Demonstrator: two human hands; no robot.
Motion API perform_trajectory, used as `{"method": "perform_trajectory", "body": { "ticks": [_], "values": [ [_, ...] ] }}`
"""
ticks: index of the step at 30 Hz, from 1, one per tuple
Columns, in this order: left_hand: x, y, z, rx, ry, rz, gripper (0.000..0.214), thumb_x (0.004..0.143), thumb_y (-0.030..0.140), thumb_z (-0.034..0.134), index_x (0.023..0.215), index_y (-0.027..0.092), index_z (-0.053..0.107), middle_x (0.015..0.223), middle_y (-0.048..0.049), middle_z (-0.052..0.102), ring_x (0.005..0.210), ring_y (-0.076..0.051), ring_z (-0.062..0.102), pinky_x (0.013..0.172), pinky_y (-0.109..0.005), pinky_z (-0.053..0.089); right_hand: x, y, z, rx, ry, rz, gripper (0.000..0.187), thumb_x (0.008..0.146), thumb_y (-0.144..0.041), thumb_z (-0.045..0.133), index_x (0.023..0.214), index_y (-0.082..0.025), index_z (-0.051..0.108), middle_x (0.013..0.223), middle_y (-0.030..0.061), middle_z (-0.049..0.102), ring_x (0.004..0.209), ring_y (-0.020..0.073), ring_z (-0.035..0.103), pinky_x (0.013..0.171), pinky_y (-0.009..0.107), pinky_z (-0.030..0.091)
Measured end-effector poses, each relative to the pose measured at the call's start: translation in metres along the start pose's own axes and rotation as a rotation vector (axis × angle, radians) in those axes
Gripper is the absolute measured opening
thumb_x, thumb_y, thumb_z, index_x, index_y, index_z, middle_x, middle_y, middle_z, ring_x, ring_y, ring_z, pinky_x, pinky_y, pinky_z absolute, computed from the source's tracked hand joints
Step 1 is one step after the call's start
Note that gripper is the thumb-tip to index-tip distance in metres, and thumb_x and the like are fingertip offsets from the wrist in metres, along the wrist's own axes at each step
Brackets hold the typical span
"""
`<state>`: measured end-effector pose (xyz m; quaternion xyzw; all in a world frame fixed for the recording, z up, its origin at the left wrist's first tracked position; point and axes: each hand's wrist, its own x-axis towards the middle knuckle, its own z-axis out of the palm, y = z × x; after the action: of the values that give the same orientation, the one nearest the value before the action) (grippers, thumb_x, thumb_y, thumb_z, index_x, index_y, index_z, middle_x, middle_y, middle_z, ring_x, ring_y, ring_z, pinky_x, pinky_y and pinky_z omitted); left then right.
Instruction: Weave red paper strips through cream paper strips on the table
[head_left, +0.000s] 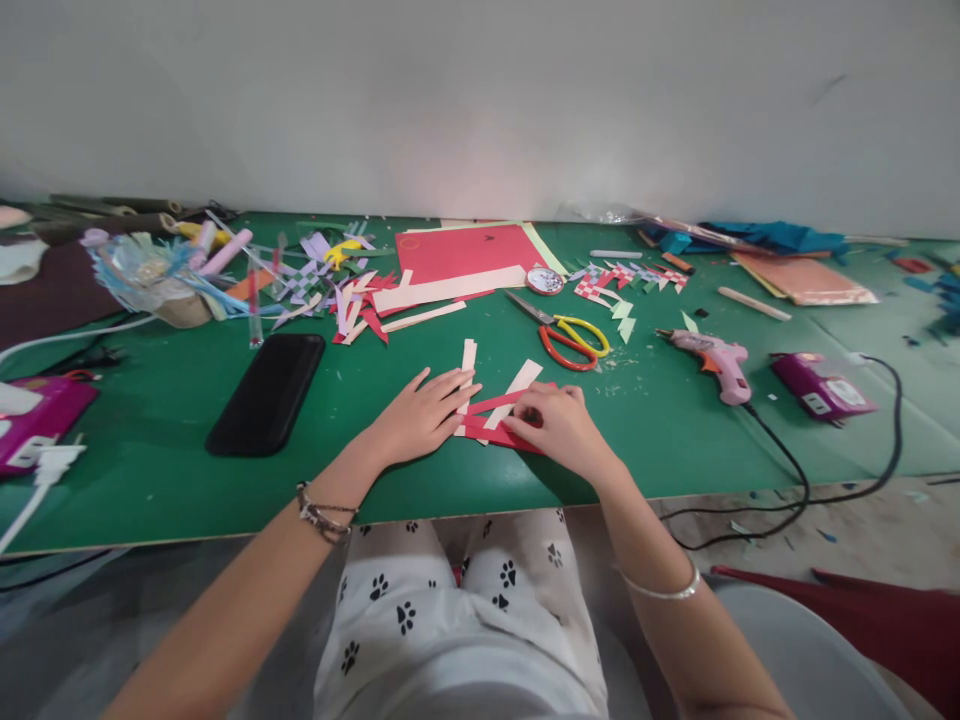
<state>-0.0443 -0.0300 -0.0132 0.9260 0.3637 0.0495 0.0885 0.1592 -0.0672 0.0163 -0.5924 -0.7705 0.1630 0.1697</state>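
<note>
My left hand [431, 412] lies flat with its fingers stretched over the left ends of some paper strips, pressing them on the green table. My right hand [559, 420] is closed, thumb and forefinger pinched at a red paper strip [491, 402]. Cream paper strips [517, 383] cross the red ones between my hands, and another cream strip [469, 355] sticks up beyond my left fingers. Part of the crossing is hidden under my fingers. Scissors [566, 335] with one red and one yellow handle lie just beyond my right hand.
A black phone [266, 395] lies left of my left hand. To the right are a pink glue gun [712, 362] and a purple power strip [821, 385] with trailing cables. Red paper sheets [461, 250] and paper scraps [360, 305] lie farther back, before the wall.
</note>
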Motion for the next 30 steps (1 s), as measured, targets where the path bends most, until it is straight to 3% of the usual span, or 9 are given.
{"method": "perform_trajectory", "body": {
  "ticks": [5,8,12,16,21,25,30],
  "values": [
    [0.000,-0.002,0.002,0.001,0.011,-0.003,0.044,0.086,0.028,0.026,0.129,0.021,0.026,0.138,-0.0045,0.027,0.125,-0.018,0.023,0.102,-0.042,0.016,0.015,0.020,-0.010,-0.008,0.186,0.046,0.021,0.078,-0.027,0.042,0.092,-0.017,0.055,0.088,0.0077,0.058,0.083,0.0191,0.052,0.071,0.030,0.038],
    [-0.001,-0.002,0.003,-0.004,0.031,0.005,0.044,0.086,0.029,0.025,0.129,0.023,0.025,0.138,-0.0040,0.027,0.125,-0.018,0.024,0.102,-0.041,0.016,0.025,0.026,-0.005,-0.139,0.175,0.066,0.033,0.074,-0.032,0.050,0.103,-0.016,0.051,0.097,0.0113,0.056,0.096,0.0256,0.049,0.079,0.036,0.037],
    [-0.001,-0.002,0.002,-0.006,0.032,0.020,0.043,0.086,0.028,0.024,0.129,0.024,0.026,0.137,-0.0035,0.028,0.124,-0.018,0.026,0.102,-0.041,0.015,0.036,0.020,0.006,-0.188,0.122,0.099,0.036,0.070,-0.030,0.056,0.101,-0.012,0.053,0.093,0.0126,0.054,0.088,0.0238,0.052,0.075,0.034,0.040],
    [-0.001,0.000,-0.001,-0.006,0.005,0.009,0.043,0.086,0.028,0.025,0.129,0.022,0.027,0.137,-0.0045,0.029,0.124,-0.018,0.027,0.102,-0.043,0.015,0.043,0.014,0.008,-0.076,0.032,0.128,0.029,0.069,-0.019,0.056,0.096,-0.010,0.055,0.082,0.0073,0.055,0.068,0.0148,0.053,0.064,0.026,0.041],
    [-0.001,0.000,-0.002,-0.019,0.006,0.006,0.043,0.086,0.028,0.025,0.129,0.022,0.028,0.136,-0.0051,0.030,0.123,-0.018,0.027,0.102,-0.044,0.015,0.051,0.015,0.002,0.083,-0.050,0.122,0.016,0.067,-0.008,0.050,0.079,-0.013,0.058,0.070,0.0018,0.055,0.059,0.0105,0.050,0.058,0.022,0.039],
    [0.000,0.000,-0.003,-0.076,0.063,0.026,0.042,0.086,0.028,0.026,0.127,0.023,0.030,0.134,-0.0056,0.033,0.122,-0.019,0.030,0.102,-0.043,0.017,0.054,0.015,-0.001,0.206,-0.088,0.100,0.018,0.065,-0.004,0.043,0.070,-0.015,0.056,0.060,-0.0013,0.055,0.056,0.0106,0.051,0.057,0.022,0.039],
    [0.000,0.010,-0.008,-0.179,0.171,0.070,0.040,0.088,0.029,0.022,0.125,0.020,0.034,0.131,-0.0077,0.036,0.120,-0.018,0.032,0.101,-0.040,0.022,0.052,0.015,-0.002,0.315,-0.047,0.028,0.015,0.069,-0.009,0.044,0.078,-0.016,0.055,0.055,-0.0035,0.057,0.056,0.0111,0.052,0.059,0.023,0.040]
  ]
}}
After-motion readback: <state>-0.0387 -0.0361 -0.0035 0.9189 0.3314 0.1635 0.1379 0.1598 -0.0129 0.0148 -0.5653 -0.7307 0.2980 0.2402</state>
